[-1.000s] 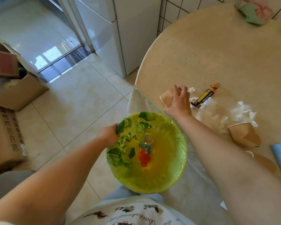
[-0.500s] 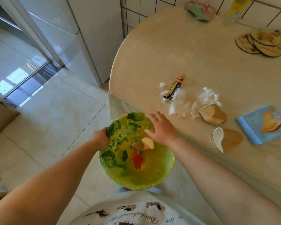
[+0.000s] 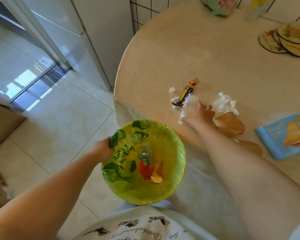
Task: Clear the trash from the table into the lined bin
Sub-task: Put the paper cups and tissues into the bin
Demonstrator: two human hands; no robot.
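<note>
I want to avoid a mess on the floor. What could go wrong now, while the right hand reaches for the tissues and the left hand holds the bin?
1. The crumpled white tissue pieces lie scattered, so the open right hand may miss small scraps or brush them off the beige round table.
2. The left hand alone grips the rim of the green-lined bin, which sits below the table edge; it might tilt.
3. The dark snack-bar wrapper partly overlaps the tissues and could get knocked away.

pale glossy floor tiles (image 3: 62, 122) reflect window light. a white fridge (image 3: 87, 37) stands against a white tiled wall (image 3: 142, 13) with dark grout. a cardboard box (image 3: 2, 125) sits at left.
</note>
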